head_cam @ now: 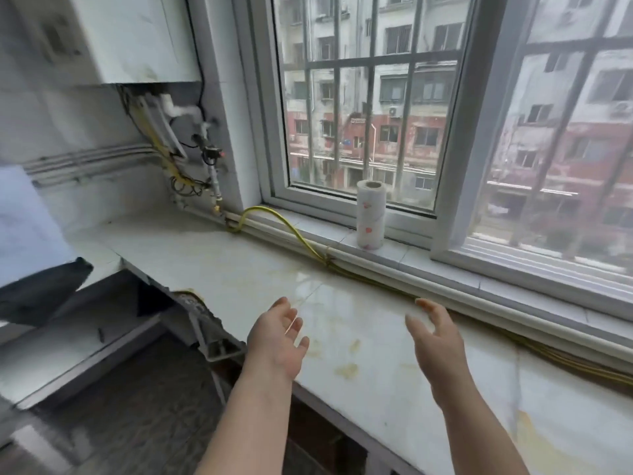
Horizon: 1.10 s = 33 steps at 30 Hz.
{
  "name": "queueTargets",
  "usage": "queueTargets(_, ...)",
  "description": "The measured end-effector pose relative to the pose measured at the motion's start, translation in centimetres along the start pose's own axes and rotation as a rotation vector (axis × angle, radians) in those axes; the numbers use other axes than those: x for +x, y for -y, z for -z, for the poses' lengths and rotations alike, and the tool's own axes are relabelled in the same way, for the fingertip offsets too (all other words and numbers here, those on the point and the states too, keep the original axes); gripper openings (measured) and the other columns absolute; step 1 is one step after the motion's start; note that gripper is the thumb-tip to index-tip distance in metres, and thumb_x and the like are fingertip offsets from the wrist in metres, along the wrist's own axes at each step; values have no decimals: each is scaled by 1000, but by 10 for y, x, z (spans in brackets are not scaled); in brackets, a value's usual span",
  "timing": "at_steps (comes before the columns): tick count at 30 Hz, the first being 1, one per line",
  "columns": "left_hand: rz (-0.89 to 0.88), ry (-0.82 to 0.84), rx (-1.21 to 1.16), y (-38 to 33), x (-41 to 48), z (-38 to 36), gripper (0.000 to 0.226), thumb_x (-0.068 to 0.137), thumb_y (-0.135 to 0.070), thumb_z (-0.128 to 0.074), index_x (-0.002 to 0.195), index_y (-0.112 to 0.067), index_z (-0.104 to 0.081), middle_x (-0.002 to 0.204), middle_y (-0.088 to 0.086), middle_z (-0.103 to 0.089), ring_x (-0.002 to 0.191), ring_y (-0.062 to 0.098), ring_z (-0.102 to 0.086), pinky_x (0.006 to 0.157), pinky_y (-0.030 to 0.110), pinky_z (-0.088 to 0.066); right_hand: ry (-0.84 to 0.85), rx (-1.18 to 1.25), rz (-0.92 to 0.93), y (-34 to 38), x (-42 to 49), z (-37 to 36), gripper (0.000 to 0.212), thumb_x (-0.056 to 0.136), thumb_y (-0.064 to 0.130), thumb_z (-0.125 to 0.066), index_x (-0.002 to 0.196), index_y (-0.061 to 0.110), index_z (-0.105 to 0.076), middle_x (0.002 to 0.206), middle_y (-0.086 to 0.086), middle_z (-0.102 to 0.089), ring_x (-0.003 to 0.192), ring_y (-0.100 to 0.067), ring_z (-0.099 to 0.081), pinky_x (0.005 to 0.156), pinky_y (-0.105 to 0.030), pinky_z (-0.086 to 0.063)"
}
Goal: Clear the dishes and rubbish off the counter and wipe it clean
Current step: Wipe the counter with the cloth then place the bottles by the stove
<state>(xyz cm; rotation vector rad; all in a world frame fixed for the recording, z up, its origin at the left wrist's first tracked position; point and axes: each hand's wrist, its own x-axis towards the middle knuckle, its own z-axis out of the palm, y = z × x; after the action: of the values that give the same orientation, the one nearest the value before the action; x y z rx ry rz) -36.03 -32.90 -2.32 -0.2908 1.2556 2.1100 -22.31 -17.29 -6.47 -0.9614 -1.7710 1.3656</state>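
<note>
- Two bare hands reach over the white counter (359, 341): left hand (275, 341) and right hand (436, 341), both spread wide, palms facing each other, grasping nothing.
- One paper towel roll (370, 215) stands upright on the window sill (445, 265), well apart from both hands.
- One yellow hose (284, 219) runs along the sill's base.
- Several yellowish stains, perhaps five, mark the counter near the hands.
</note>
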Motion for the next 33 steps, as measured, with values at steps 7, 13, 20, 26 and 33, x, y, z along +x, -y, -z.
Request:
queueTargets(7,-88,-110,-124,-61,19,71,33,100,-22,-45,132,-17,-50,138,7,-48,128,22,-44,107,43,-30,197,10,-1,19,0,-105,31,94,24,-54,125,30,-52,133,9,-49,110,-5,-43,89,-28,-35)
queueTargets(13,-170,-219,-234,-100,40,117,34,101,-23,-43,133,-19,-50,143,8,-45,134,22,-40,110,44,-28,340,27,12,29,13,-183,31,95,25,-53,126,30,-51,131,11,-49,106,-3,-43,84,-26,-36)
queueTargets(20,-333,-325,-314,-169,73,142,37,100,-21,-44,136,-16,-47,145,8,-44,136,22,-37,110,45,-27,506,108,42,60,51,-284,31,94,25,-54,125,29,-53,130,10,-50,91,3,-49,73,-21,-40)
queueTargets(26,-443,-374,-377,-216,98,152,37,100,-20,-43,137,-18,-47,145,9,-43,136,21,-38,108,43,-28,629,142,91,81,84,-349,31,94,25,-55,125,30,-54,127,13,-51,106,-6,-45,87,-29,-36)
queueTargets(33,-477,-551,-470,-239,115,194,18,99,-18,-46,116,-19,-53,141,10,-47,135,21,-40,111,45,-26,824,142,21,69,82,-419,28,94,22,-55,121,31,-55,123,14,-51,96,8,-50,89,-27,-37)
